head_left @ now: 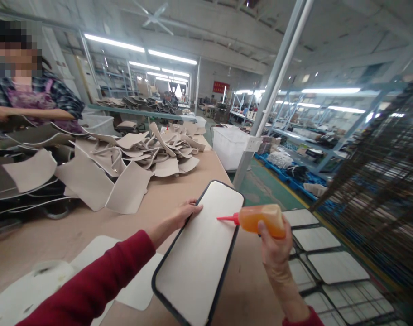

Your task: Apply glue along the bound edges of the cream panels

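Note:
My left hand [186, 213] grips the far left edge of a long white panel [201, 258] with rounded corners and a dark rim. The panel is tilted above the brown tabletop [250, 280]. In my right hand [276, 246] is a squeeze bottle [262, 219] of amber liquid with a red nozzle [228, 218]. The bottle lies nearly level, its tip pointing left over the panel's face. Whether the tip touches the panel, I cannot tell. Pale flat sheets [140, 283] lie on the table under my left forearm.
Curved beige pieces [132, 181] are heaped across the table's far left. Behind them stands another person [30, 99]. A white bin [228, 145] and a metal post [261, 113] stand past the table edge. More dark-rimmed panels [338, 267] lie at the right, beside a dark wire rack [390, 181].

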Motion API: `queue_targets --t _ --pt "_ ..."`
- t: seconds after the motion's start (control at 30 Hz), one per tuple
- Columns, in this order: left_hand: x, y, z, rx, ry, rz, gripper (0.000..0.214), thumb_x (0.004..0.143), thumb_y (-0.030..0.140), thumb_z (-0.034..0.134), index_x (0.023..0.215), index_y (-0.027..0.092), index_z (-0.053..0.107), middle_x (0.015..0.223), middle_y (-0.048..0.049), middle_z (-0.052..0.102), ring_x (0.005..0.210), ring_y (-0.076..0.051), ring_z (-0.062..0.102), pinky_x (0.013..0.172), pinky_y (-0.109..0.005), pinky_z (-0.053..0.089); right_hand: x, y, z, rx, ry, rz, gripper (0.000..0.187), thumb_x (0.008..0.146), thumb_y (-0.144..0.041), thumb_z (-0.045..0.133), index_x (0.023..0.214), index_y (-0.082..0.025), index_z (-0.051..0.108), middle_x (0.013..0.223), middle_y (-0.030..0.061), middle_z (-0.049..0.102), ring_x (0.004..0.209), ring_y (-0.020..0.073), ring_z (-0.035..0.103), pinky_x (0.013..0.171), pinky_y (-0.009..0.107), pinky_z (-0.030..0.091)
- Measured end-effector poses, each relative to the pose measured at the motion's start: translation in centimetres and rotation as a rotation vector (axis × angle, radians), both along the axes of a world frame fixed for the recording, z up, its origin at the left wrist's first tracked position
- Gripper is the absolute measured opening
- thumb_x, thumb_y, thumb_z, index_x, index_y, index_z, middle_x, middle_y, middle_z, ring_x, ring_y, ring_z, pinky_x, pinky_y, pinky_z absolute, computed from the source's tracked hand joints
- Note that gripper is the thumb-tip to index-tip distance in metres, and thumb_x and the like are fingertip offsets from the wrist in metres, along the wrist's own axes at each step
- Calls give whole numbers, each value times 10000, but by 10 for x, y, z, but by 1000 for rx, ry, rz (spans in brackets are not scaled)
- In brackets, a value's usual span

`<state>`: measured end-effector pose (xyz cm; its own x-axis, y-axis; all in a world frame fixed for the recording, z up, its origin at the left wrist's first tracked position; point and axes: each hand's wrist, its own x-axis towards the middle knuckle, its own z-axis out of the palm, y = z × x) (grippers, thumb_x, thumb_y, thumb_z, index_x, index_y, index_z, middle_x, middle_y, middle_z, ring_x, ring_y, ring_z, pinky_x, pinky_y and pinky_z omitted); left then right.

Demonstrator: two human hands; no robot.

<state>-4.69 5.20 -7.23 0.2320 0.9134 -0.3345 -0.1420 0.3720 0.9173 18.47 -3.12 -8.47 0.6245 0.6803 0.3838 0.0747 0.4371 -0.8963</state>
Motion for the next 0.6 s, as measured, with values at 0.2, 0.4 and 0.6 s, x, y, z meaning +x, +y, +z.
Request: queue_targets --t 0.2,0.4,0.6 --pt "-10 18 -18 -31 39 90 275 571 202 749 744 151 542 576 9 609 478 -118 547 447 -208 427 -26 -65 -33 -168 302 196 670 485 -224 837 1100 -156 578 994 65 669 814 194 638 693 265 542" --pt "-14 13 -38 -84 85 49 156 670 148 685 771 132 567 595 -12 628 488 -118 566 456 -195 446 37 -59 -13 -94 944 74 393 602 -302 795 935 -155 649 904 38 712 785 150 671 641 216 562" --pt "-13 3 -38 -157 128 28 77 784 113 573 853 145 571 674 -39 669 573 -147 623 519 -217 499 35 -91 -77 -196 1140 119 246 556 -207 819 735 -121 674 727 69 725 664 174 688 598 247 574"
